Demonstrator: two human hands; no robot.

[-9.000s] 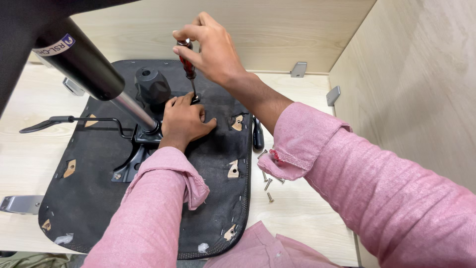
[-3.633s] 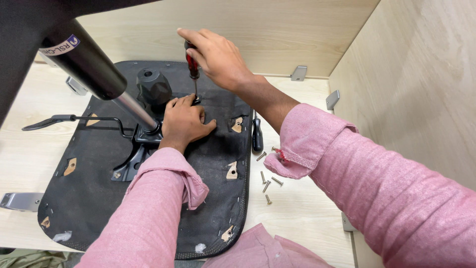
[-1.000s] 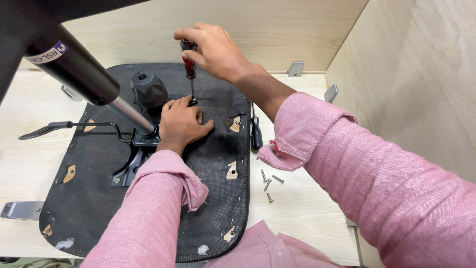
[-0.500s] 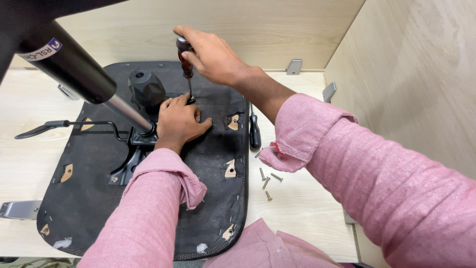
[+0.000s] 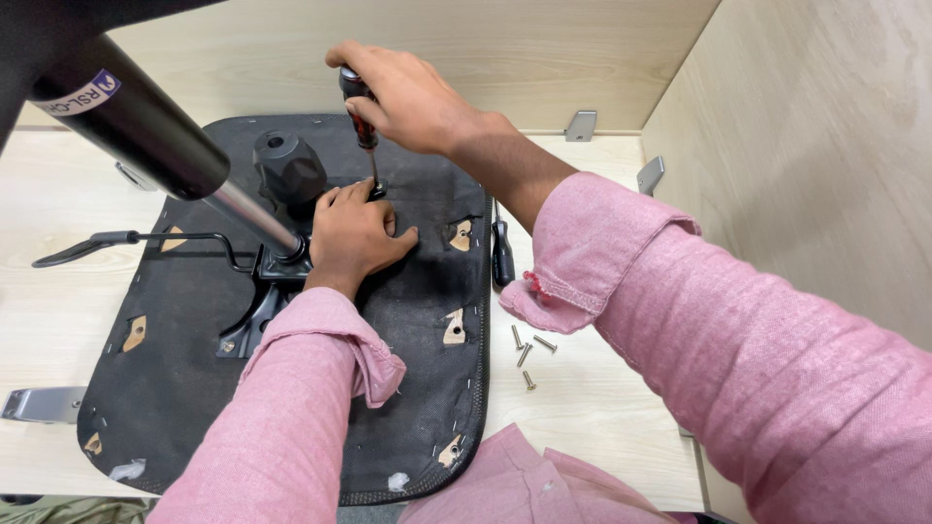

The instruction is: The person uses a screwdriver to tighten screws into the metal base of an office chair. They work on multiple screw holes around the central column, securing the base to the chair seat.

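Little has shifted: right hand point(image 5: 413, 97) still clenches the screwdriver point(image 5: 361, 121); left hand point(image 5: 354, 233) presses the seat base point(image 5: 194, 388), fingers apparently ungripping.

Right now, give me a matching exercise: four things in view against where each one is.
Things:
1. screwdriver
2. loose screws
3. left hand
4. second screwdriver

Places:
A. flat on the black seat underside
B. scattered on the pale table
C. upright in the right hand
D. lying along the seat's right edge

Pairs: 1-C, 2-B, 3-A, 4-D
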